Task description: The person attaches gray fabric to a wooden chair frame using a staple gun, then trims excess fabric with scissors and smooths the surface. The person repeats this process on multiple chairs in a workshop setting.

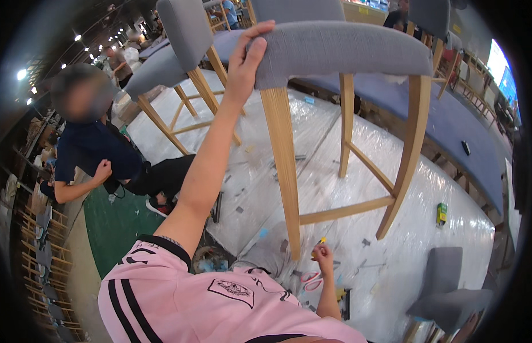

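I have the grey upholstered chair (349,48) standing over the film-wrapped work surface (403,246), directly ahead of the wearer. The left hand (246,66) is clamped on its padded near-left corner, fingers over the top and thumb against the cloth. The right hand (324,260) sits low, beyond the near leg's foot, its fingers curled together around a small yellow tool (318,243) that I can't identify; pink-handled scissors (311,280) lie just beside it. I judge the chair well along: the wooden legs, the rails and the grey cover are all in place on the parts I see. Whether any fixing or trimming is left, I can't tell from here. A similar chair (188,40) stands to the left, near a co-worker (100,151). As for writing, the pink shirt (163,291) carries dark lettering and an outlined crest, the green-and-yellow box (442,214) has print too small for me to read, and the bright screen (501,71) is washed out.
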`<state>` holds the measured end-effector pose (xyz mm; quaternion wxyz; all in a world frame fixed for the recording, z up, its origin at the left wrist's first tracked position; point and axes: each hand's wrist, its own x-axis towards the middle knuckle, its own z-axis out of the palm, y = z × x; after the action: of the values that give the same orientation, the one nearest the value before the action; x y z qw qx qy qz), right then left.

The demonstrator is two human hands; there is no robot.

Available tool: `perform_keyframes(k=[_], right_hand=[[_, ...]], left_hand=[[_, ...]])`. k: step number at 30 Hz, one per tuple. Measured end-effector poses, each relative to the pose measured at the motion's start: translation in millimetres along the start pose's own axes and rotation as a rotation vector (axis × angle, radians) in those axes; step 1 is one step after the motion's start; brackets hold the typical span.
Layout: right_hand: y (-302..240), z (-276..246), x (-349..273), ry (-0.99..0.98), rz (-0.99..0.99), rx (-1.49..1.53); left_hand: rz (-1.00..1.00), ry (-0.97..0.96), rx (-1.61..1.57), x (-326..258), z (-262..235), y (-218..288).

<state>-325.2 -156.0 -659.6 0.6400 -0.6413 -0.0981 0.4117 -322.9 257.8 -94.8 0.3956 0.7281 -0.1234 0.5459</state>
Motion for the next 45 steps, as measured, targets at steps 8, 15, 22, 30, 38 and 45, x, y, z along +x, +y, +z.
perform_keyframes(k=[8, 15, 22, 30, 38, 45], right_hand=[[-85.8, 10.3, -179.6, 0.316, -0.197, 0.826], [-246.3, 65.3, -173.0, 0.23, -0.567, 0.455], [-345.5, 115.5, -164.9, 0.105, -0.78, 0.079], [-362.7, 138.0, -160.1, 0.074, -0.791, -0.003], [-373.2, 141.4, -160.3, 0.145, -0.792, -0.225], [-377.1, 143.8, -158.2, 0.174, -0.876, -0.319]], left_hand=[[-0.086, -0.029, 0.12, -7.9, -4.5, 3.7], [-0.091, -0.212, 0.217, 0.9, -19.5, 19.0], [0.016, -0.367, 0.35, 3.3, -38.7, 33.2], [0.192, -0.563, 0.527, 7.5, -34.1, 36.2], [0.079, -0.638, 0.403, 1.5, -40.4, 48.3], [0.091, -0.647, 0.335, -4.0, -42.6, 39.3]])
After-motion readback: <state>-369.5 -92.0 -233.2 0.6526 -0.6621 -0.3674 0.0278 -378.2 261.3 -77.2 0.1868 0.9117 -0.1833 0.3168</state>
